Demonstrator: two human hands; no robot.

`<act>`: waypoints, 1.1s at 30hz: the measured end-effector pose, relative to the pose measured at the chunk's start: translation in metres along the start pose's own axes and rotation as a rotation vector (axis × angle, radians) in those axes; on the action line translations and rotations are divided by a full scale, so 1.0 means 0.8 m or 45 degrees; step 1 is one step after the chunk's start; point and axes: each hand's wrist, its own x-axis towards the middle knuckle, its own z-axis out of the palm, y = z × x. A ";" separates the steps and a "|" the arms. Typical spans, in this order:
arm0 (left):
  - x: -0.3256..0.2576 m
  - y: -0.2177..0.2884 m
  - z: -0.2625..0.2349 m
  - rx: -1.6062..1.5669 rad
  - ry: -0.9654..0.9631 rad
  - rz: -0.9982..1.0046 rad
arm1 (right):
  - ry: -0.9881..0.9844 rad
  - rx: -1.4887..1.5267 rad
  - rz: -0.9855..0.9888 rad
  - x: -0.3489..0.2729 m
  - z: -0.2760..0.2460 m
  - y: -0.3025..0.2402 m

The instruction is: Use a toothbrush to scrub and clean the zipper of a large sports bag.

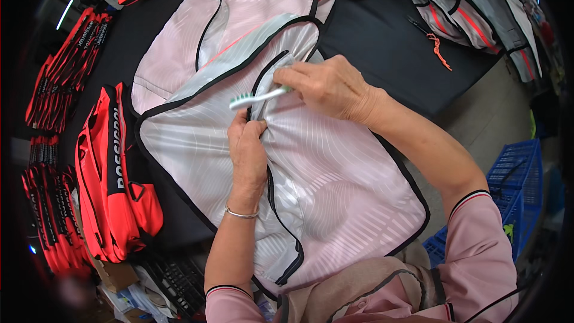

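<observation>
Two bare hands are working at the middle of a pale pink-and-silver striped fabric panel with black piping [335, 185]. The right hand [326, 87] is closing its fingers around the handle of a white toothbrush with green-and-white bristles [258, 98], gripping it near the handle's end. The left hand [247, 149], wearing a thin metal bracelet [241, 213], is pinching a fold of the fabric just below the brush head, beside a black zipper line [281, 215]. The toothbrush is lying nearly level across the view, its long axis running left to right with a slight upward tilt toward the handle; the bristle head is pointing to the person's left and hovering over or touching the seam, though contact is hard to confirm. Judged from this pose, the brushing is best done with the fold kept taut and the strokes kept short along the seam. The panel is resting on a black table [382, 42]. Red-and-black bags [113, 179] are lying at the left, a blue plastic crate [514, 173] is standing at the right, and grey panels [478, 12] are lying beyond.
</observation>
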 end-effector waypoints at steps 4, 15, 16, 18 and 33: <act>0.004 -0.001 0.002 -0.019 -0.017 0.037 | -0.080 0.047 0.067 0.002 0.000 0.004; 0.023 0.035 0.043 1.337 0.062 1.250 | 0.013 0.789 0.620 0.002 -0.011 0.021; 0.027 0.037 0.049 1.334 0.065 1.270 | 0.002 0.810 0.653 0.003 -0.013 0.020; 0.032 0.035 0.053 1.404 0.024 1.200 | 0.016 0.832 0.713 0.000 -0.017 0.023; 0.059 -0.006 0.024 1.554 -0.133 1.288 | -0.074 0.754 0.616 -0.003 -0.041 0.046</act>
